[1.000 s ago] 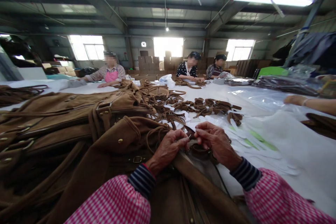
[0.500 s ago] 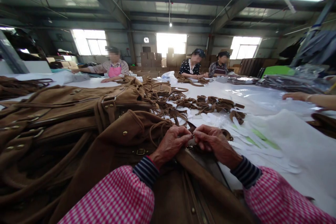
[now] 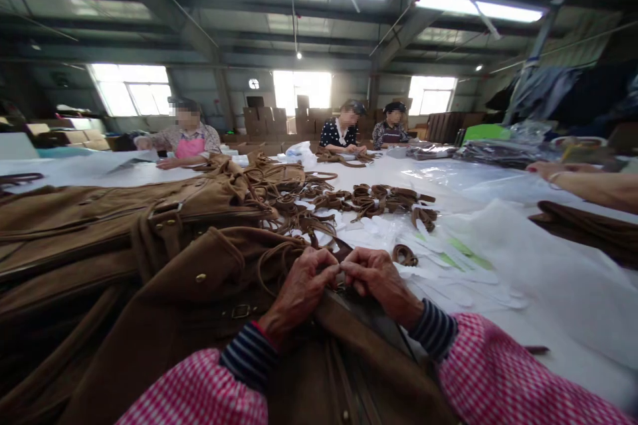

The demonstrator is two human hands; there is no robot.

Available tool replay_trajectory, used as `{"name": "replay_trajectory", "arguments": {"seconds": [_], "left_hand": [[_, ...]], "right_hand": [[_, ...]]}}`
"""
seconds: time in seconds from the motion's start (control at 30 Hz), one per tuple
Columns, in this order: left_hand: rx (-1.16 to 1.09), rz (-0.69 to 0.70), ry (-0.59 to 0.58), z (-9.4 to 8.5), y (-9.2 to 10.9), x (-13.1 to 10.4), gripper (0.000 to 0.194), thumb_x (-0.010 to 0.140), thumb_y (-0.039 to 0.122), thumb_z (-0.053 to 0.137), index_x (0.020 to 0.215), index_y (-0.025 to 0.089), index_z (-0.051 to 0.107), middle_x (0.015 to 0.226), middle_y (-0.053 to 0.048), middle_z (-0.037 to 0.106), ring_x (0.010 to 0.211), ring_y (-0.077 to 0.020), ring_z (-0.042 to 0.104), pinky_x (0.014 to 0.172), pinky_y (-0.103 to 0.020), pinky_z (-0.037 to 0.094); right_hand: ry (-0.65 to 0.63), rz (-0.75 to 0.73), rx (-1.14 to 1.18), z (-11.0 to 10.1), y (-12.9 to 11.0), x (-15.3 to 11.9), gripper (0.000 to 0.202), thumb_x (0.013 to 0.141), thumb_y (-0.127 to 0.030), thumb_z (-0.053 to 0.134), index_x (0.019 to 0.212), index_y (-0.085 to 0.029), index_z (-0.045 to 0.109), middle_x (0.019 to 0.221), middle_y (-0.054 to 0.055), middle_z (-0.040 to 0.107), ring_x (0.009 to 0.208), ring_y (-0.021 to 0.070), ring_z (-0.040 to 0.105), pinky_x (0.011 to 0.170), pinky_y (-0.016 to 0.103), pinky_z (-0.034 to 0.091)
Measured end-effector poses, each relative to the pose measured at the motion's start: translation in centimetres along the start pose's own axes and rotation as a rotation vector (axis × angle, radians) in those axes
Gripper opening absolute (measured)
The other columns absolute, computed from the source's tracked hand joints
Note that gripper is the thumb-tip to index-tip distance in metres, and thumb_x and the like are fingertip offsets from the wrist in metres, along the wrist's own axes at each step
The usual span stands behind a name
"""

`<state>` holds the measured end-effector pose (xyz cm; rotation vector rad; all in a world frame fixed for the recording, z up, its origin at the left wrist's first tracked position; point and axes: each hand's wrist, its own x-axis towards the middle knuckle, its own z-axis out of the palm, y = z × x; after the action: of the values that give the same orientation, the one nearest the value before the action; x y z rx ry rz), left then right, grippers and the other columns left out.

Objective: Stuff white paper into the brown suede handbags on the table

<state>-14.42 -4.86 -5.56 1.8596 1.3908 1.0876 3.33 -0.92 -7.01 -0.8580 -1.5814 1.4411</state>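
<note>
A brown bag (image 3: pixel 174 319) with brass studs and a small buckle (image 3: pixel 240 311) lies in front of me. Above its far edge, my left hand (image 3: pixel 309 284) is closed in a pinch, thumb against forefinger. My right hand (image 3: pixel 376 279) pinches too, its fingertips meeting those of the left. Whatever small piece they grip is too small to make out. A dark brown leather tab (image 3: pixel 343 249) sticks up just behind the fingertips. Thin brown cords (image 3: pixel 269 264) loop beside my left hand.
More brown bags (image 3: pixel 114 212) are piled at left. Bundled brown straps (image 3: pixel 383 199) and white paper strips (image 3: pixel 433 279) lie beyond my hands. Clear plastic sheeting (image 3: pixel 538 259) covers the right side, where another person's arm (image 3: pixel 598 186) reaches in. Three people sit across the white table (image 3: pixel 343 176).
The view has swung slightly right, so everything sits further left. Both my hands keep their pinch, with the fingertips now closer together. The other person's arm at right has shifted a little.
</note>
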Motion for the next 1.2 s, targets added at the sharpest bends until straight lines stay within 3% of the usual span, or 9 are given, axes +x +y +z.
{"name": "replay_trajectory", "arguments": {"seconds": [0.37,0.5,0.6,0.73,0.8,0.9,0.97,1.03,1.2], "left_hand": [[0.109,-0.016,-0.021,-0.1,0.0,0.0,0.03,0.092,0.039,0.058,0.073,0.017,0.065,0.082,-0.003,0.059,0.083,-0.0194,0.056,0.077,-0.032,0.039],[0.157,-0.005,-0.036,0.2,0.1,-0.1,0.025,0.094,0.035,0.057,0.078,0.018,0.068,0.086,-0.003,0.058,0.086,-0.0194,0.057,0.079,-0.032,0.042],[0.266,0.058,-0.04,-0.6,1.0,-0.1,0.022,0.097,0.035,0.055,0.095,0.022,0.073,0.093,-0.003,0.062,0.091,-0.0206,0.059,0.082,-0.034,0.042],[0.495,0.361,-0.147,-2.6,4.4,-1.2,0.029,0.1,0.018,0.046,0.111,0.029,0.07,0.117,-0.002,0.069,0.114,-0.0219,0.056,0.098,-0.038,0.037],[0.552,0.43,-0.296,-2.7,6.2,-2.5,0.036,0.096,0.01,0.044,0.116,0.03,0.066,0.123,0.0,0.069,0.119,-0.0199,0.055,0.106,-0.038,0.033],[0.624,0.406,-0.492,-1.2,7.7,-4.5,0.046,0.086,0.008,0.055,0.129,0.027,0.057,0.122,-0.001,0.067,0.118,-0.0207,0.055,0.116,-0.041,0.025],[0.725,0.384,-0.533,0.1,7.7,-5.1,0.043,0.084,0.008,0.058,0.124,0.024,0.058,0.119,-0.003,0.067,0.116,-0.0233,0.053,0.117,-0.046,0.021],[0.818,0.376,-0.521,0.7,7.8,-4.9,0.027,0.087,0.007,0.055,0.107,0.022,0.062,0.111,-0.003,0.068,0.11,-0.0239,0.052,0.112,-0.047,0.025],[0.834,0.406,-0.422,-1.8,10.3,-2.2,0.022,0.083,0.001,0.059,0.074,0.021,0.063,0.081,0.002,0.067,0.098,-0.0209,0.052,0.097,-0.042,0.029]], "right_hand": [[0.06,0.044,0.065,0.9,0.4,-0.2,0.026,0.078,-0.038,0.07,0.069,-0.015,0.062,0.057,0.0,0.065,0.037,0.0055,0.042,0.038,0.019,0.024],[-0.011,0.035,-0.003,0.3,0.1,-0.1,0.026,0.079,-0.04,0.068,0.071,-0.015,0.063,0.058,0.0,0.065,0.037,0.0068,0.044,0.038,0.019,0.026],[-0.049,-0.056,-0.15,-1.6,-1.2,0.1,0.023,0.083,-0.037,0.064,0.081,-0.015,0.068,0.07,0.002,0.07,0.043,0.01,0.053,0.042,0.022,0.036],[0.003,-0.267,-0.625,-6.7,-3.3,-0.5,0.023,0.086,-0.017,0.052,0.096,-0.017,0.072,0.088,0.004,0.072,0.064,0.0147,0.06,0.064,0.029,0.047],[-0.119,-0.317,-0.903,-9.4,-3.6,-1.2,0.037,0.078,-0.005,0.048,0.101,-0.019,0.072,0.099,0.006,0.071,0.082,0.0189,0.062,0.078,0.033,0.046],[-0.375,-0.3,-1.133,-11.8,-3.1,-2.3,0.053,0.063,0.001,0.049,0.109,-0.019,0.069,0.109,0.008,0.067,0.103,0.025,0.056,0.089,0.037,0.043],[-0.431,-0.312,-1.203,-12.3,-2.5,-2.8,0.049,0.065,0.0,0.051,0.107,-0.018,0.068,0.108,0.009,0.065,0.105,0.0264,0.053,0.09,0.037,0.042],[-0.401,-0.344,-1.255,-12.4,-2.0,-2.8,0.036,0.072,-0.003,0.051,0.101,-0.017,0.067,0.104,0.009,0.065,0.101,0.026,0.053,0.088,0.037,0.04],[-0.377,-0.401,-1.333,-12.6,-3.5,-2.1,0.017,0.077,-0.013,0.058,0.09,-0.018,0.066,0.098,0.009,0.068,0.099,0.0266,0.056,0.081,0.034,0.037]]}}
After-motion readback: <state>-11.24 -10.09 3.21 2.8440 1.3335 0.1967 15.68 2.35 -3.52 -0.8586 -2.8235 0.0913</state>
